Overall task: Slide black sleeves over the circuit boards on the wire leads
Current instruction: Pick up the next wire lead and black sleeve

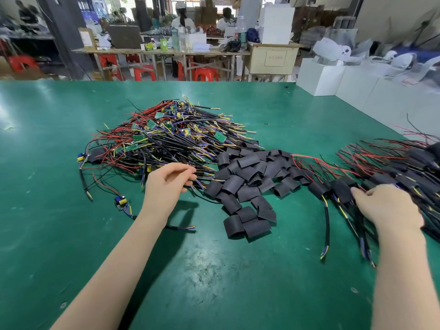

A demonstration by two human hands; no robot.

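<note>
A tangled heap of wire leads with small green circuit boards [164, 136] lies on the green table [214, 270] at centre left. My left hand [166, 184] reaches into the heap's near edge, its fingers pinching black leads with yellow and blue tips. Loose black sleeves [247, 186] lie scattered in the middle. At the right lies a pile of sleeved leads [392, 172] with red and black wires. My right hand [385, 206] rests on that pile, fingertips touching a sleeved board [341, 190]; whether it grips it I cannot tell.
One bare circuit board with a blue and yellow part [122, 203] lies apart at the near left, and a loose lead [181, 227] lies beside my left forearm. White boxes [333, 79] stand past the table's right edge. Workers sit at benches behind.
</note>
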